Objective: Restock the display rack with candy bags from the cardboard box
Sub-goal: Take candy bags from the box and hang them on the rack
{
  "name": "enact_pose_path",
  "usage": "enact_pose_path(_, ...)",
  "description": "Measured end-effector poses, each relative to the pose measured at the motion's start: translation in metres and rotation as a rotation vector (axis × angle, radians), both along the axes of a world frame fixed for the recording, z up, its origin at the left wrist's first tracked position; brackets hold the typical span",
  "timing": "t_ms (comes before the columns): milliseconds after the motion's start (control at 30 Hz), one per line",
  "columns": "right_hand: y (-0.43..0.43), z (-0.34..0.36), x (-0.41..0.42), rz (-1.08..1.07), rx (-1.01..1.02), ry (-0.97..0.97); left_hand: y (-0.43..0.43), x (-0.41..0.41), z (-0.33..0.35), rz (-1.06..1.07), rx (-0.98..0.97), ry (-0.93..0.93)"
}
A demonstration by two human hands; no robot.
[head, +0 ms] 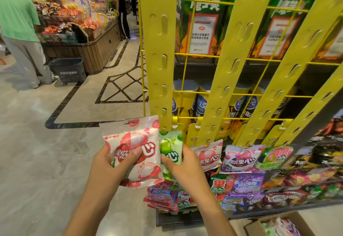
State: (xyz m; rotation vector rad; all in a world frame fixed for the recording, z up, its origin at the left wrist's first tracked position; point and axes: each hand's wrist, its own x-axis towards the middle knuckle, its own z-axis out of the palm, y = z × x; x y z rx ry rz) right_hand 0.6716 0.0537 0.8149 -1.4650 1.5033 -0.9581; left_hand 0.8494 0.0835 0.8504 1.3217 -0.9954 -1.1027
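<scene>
Two candy bags in hand, low and central, before a yellow display rack (239, 46) of wire grid and flat plastic hanging strips. Left hand (111, 163): clasping a white and red lychee-print plastic candy bag (130, 154), thumb across the front, punched hang hole at the top free, just left of the foot of the leftmost strip (161, 50). Right hand (185, 163): fingers curled on a small green and white plastic candy bag (169, 146), touching the first bag's right edge, directly under that same strip; hooked or not, cannot tell. To the right, a row of hung bags (241, 157) in red, purple and green. Near right, on the floor (55, 161), an open brown cardboard box (282, 222) with more bags inside.

Risks from here, as a judgement. Possible miss at the tab, with the left grip low on the bag and the top edge floppy. Possible torn hang hole from a sideways pull. Possible knock to the green bag, or a slip off its tab, with both bags crowded at one strip. Possible drop to the floor, well left of the box, given a one-handed hold on slick film.
</scene>
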Motion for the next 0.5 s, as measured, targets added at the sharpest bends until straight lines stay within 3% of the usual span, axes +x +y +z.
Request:
enact_pose_path(167, 0.016, 0.012, -0.031, 0.079, -0.018, 0.325, -0.002, -0.027, 0.008, -0.061, -0.025, 0.005)
enact_pose_path(267, 0.023, 0.026, -0.059, 0.014, -0.075, 0.380, -0.003, -0.046, 0.010, -0.089, -0.028, 0.013)
enact_pose_path(500, 0.016, 0.087, -0.121, -0.072, -0.281, -0.192, -0.009, -0.096, 0.017, -0.155, -0.012, 0.035)
